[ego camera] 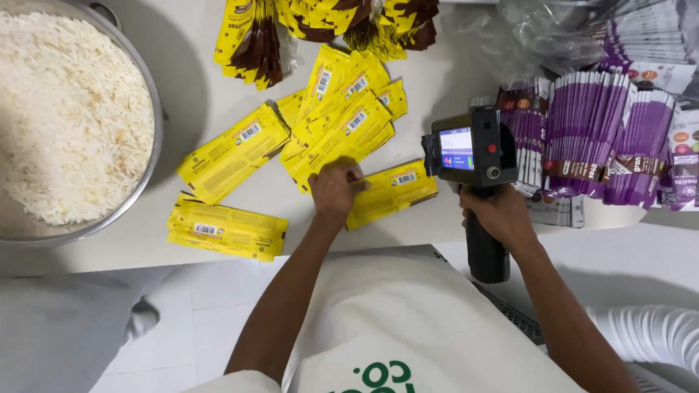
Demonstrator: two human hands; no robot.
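A person leans over a white table, seen from above. The right hand [501,213] is wrapped tightly around the black grip of a handheld printing gun [473,156], a black pistol-shaped device with a small lit blue screen on its back; the body of the gun rises just above the fist, and its nose points toward the other hand. The left hand [335,188] lies knuckles up, fingers curled and pressing down on a flat yellow plastic sachet [392,191] that rests on the table, touching its near end; whether the fingers pinch it or only pin it cannot be told. The sachet stretches from those fingers to just under the gun's nose. Just beyond the left hand sits a loose fan of more yellow sachets [338,118], and another small stack of yellow sachets [225,228] lies to its outer side. Farther out on that side stands a large round metal bowl [153,150] filled with white rice. Beside the right hand, past the gun, are upright bundles of purple sachets [598,134].
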